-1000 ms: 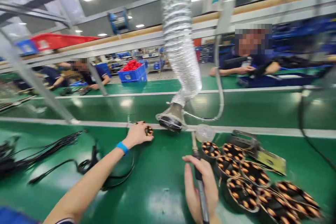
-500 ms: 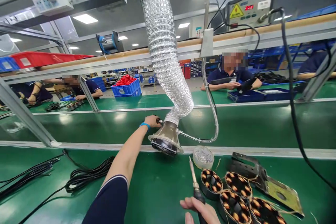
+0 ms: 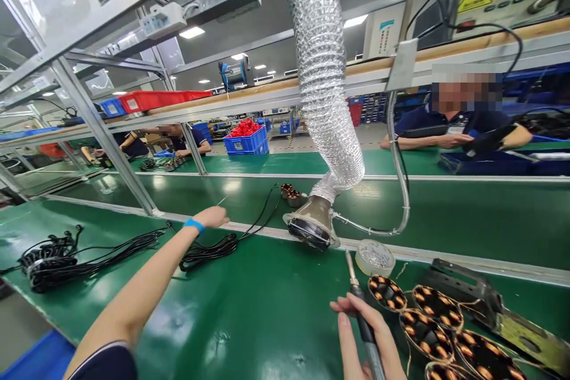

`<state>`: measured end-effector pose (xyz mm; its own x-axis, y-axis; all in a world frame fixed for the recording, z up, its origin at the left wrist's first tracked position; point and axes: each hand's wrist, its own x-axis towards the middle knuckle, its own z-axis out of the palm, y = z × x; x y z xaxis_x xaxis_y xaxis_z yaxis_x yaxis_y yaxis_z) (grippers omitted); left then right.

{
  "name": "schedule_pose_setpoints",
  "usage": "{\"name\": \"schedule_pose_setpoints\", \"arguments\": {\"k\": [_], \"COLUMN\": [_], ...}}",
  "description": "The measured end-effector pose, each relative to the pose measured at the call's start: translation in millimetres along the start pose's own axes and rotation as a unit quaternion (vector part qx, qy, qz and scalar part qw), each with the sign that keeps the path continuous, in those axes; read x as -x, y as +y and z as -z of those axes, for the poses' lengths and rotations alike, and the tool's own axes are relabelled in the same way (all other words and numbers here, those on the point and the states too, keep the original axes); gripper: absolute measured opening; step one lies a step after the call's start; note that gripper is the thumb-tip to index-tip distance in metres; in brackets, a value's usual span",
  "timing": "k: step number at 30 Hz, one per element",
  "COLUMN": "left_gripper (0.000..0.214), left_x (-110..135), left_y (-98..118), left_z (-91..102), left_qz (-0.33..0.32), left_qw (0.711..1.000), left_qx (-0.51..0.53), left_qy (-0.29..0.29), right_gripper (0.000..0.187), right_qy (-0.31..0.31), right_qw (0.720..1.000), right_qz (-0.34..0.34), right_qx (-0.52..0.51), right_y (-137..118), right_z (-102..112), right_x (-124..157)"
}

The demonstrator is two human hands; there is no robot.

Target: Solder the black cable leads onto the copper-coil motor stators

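Two bare hands showed in the head view. The right hand (image 3: 373, 335) gripped a soldering iron (image 3: 365, 326) pointing forward, probably to keep heat off the skin; the left hand (image 3: 212, 217) was curled, its hold unclear. Copper-wound rings (image 3: 440, 328) clustered beside the iron, seemingly within reach, on a green bench (image 3: 262, 309) facing a co-worker (image 3: 454, 127).
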<state>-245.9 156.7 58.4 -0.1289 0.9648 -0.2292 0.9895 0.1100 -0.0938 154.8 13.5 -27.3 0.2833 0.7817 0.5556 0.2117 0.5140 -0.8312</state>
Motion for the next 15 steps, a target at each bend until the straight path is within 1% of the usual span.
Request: {"name": "schedule_pose_setpoints", "arguments": {"k": [2, 3, 4, 5, 6, 7, 8, 10, 12, 14, 15], "left_gripper": [0.052, 0.054, 0.052, 0.055, 0.064, 0.071, 0.073, 0.064, 0.049, 0.038, 0.036], "left_x": [48, 67, 81, 91, 97, 100, 100, 94, 87, 80, 76], "left_y": [-27, -37, -45, -51, -55, -57, -57, -54, -47, -41, -38], "left_z": [-23.0, -35.0, -46.8, -58.0, -68.2, -77.0, -84.4, -94.5, -99.6, -100.4, -98.3], "left_qz": [0.008, 0.002, -0.007, -0.016, -0.020, -0.018, -0.005, 0.003, -0.020, -0.052, -0.067], "left_qw": [1.000, 0.999, 0.998, 0.997, 0.997, 0.998, 1.000, 0.999, 0.996, 0.994, 0.994], "left_qx": [0.003, 0.017, 0.046, 0.064, 0.064, 0.049, 0.021, -0.042, -0.081, -0.087, -0.083], "left_qy": [-0.030, -0.041, -0.047, -0.045, -0.034, -0.024, -0.017, -0.018, -0.023, -0.030, -0.031], "right_gripper": [0.026, 0.025, 0.025, 0.024, 0.023, 0.022, 0.022, 0.022, 0.023, 0.024, 0.024], "right_qy": [-0.006, -0.006, -0.004, 0.000, 0.001, -0.002, -0.010, -0.038, -0.059, -0.067, -0.065], "right_qw": [1.000, 1.000, 1.000, 1.000, 0.999, 0.999, 0.999, 0.998, 0.998, 0.997, 0.996], "right_qz": [0.000, 0.001, 0.003, 0.003, 0.002, -0.001, -0.005, -0.005, 0.007, 0.024, 0.031], "right_qx": [-0.010, -0.016, -0.023, -0.030, -0.036, -0.042, -0.045, -0.041, -0.014, 0.032, 0.055], "right_y": [-1, -2, -4, -8, -12, -18, -25, -40, -54, -66, -71], "right_z": [1, 1, 1, 1, 2, 4, 8, 22, 46, 81, 100], "right_x": [-4, -6, -8, -10, -11, -13, -14, -18, -25, -35, -42]}}
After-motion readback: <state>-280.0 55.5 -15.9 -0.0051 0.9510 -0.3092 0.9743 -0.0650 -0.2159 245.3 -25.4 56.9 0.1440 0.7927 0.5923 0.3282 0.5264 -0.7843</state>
